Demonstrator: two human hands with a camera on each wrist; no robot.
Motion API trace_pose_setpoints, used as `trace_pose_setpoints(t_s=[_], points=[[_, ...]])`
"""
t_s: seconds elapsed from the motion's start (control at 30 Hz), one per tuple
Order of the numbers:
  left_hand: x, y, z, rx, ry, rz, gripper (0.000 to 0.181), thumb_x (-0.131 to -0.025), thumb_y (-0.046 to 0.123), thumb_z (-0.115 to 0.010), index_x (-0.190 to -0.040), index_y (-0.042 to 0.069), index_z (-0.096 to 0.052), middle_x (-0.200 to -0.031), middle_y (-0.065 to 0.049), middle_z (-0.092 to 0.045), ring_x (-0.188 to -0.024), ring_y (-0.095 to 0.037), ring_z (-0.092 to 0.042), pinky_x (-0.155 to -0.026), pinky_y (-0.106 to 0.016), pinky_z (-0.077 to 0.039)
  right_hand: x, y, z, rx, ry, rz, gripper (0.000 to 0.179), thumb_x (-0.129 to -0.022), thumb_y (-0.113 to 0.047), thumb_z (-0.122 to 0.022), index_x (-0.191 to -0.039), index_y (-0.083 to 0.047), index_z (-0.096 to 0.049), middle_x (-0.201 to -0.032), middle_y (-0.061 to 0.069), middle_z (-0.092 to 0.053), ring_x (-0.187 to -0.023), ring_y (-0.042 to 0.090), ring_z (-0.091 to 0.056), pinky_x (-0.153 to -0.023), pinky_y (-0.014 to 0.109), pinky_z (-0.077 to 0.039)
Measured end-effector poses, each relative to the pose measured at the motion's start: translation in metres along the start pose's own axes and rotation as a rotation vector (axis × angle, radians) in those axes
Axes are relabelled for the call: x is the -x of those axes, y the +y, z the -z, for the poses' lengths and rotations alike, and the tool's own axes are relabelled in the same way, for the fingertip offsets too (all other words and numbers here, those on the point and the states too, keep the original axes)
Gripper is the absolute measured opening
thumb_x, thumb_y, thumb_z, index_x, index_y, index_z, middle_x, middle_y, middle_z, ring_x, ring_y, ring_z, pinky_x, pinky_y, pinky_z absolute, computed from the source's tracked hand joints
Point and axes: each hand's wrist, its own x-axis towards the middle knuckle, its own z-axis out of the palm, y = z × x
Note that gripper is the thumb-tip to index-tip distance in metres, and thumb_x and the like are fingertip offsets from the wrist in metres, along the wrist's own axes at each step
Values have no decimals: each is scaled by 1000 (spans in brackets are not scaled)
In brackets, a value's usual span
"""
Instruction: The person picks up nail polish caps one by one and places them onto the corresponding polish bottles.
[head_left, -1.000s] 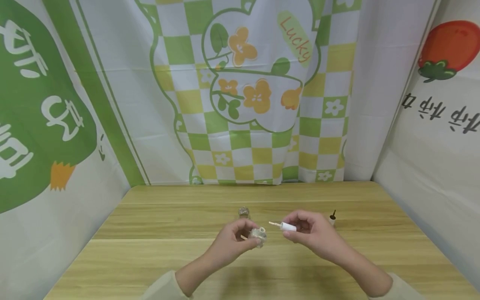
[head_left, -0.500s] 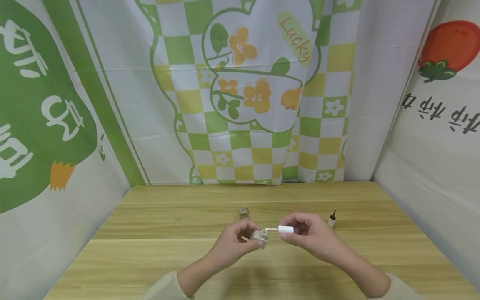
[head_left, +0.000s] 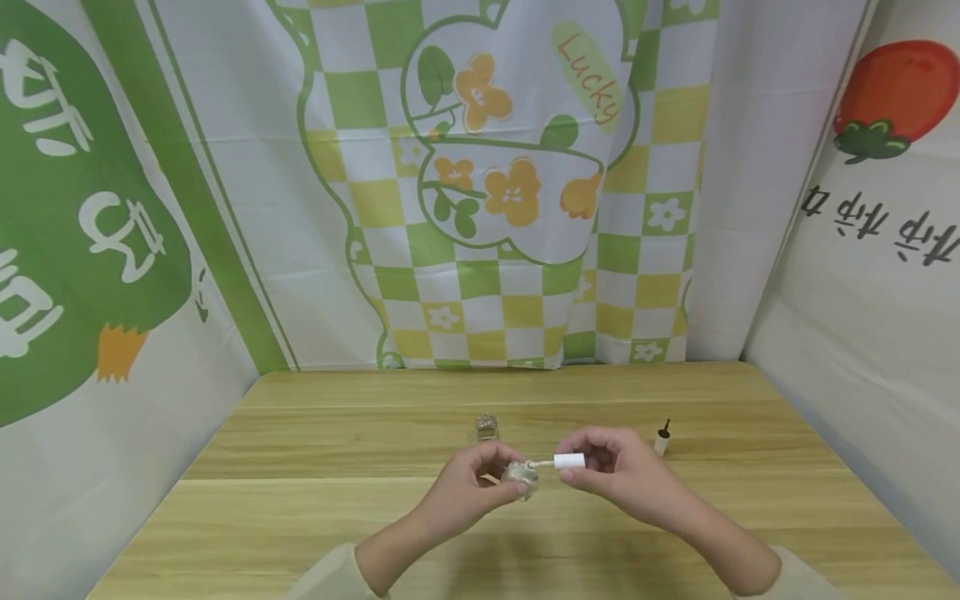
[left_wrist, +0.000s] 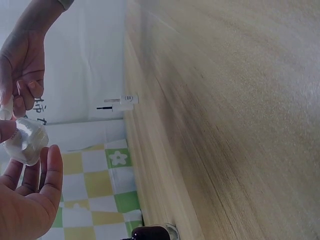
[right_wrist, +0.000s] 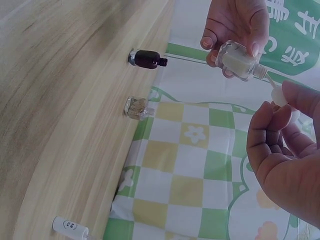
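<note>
In the head view, the left hand grips a small glass bottle above the wooden table, while the right hand pinches a white cap whose brush reaches the bottle's mouth. The left wrist view shows the bottle held between thumb and fingers, with two other caps standing side by side on the table, brushes up. In the right wrist view, a dark bottle and a clear bottle stand near each other on the table.
</note>
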Motion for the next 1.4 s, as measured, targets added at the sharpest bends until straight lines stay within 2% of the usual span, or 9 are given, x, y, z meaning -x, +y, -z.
trace_pose_setpoints(t_s=[0.37, 0.63, 0.9, 1.4], points=[[1, 3, -2, 7, 4, -5, 24, -86, 9, -72, -107, 0, -64, -94, -6, -65, -85, -16, -61, -70, -26, -55, -1, 0, 0, 34, -1, -47, 20, -89, -21, -72, -102, -7, -69, -87, 4, -66, -66, 12, -54, -56, 23, -47], [1, 4, -5, 9, -7, 0, 24, -86, 10, -72, -106, 1, -64, -94, -7, -65, -85, -16, -59, -69, -25, -54, 0, -2, -2, 24, -7, -35, 19, -88, -18, -73, -102, -5, -69, -80, 5, -63, -61, 10, -48, -52, 22, -42], [1, 5, -7, 23, -17, 16, 24, -86, 11, -72, -107, 1, -65, -93, -4, -64, -85, -17, -59, -70, -25, -54, -2, 0, -8, -22, -13, -40, 19, -89, -15, -72, -103, -3, -68, -86, 7, -65, -65, 11, -52, -56, 22, -45], [1, 3, -11, 50, -15, 22, 23, -86, 9, -72, -106, 0, -65, -91, -4, -64, -84, -17, -59, -67, -23, -54, -5, 5, -18, -73, -4, -21, 20, -89, -14, -71, -102, 1, -67, -86, 8, -65, -68, 11, -56, -59, 21, -48]])
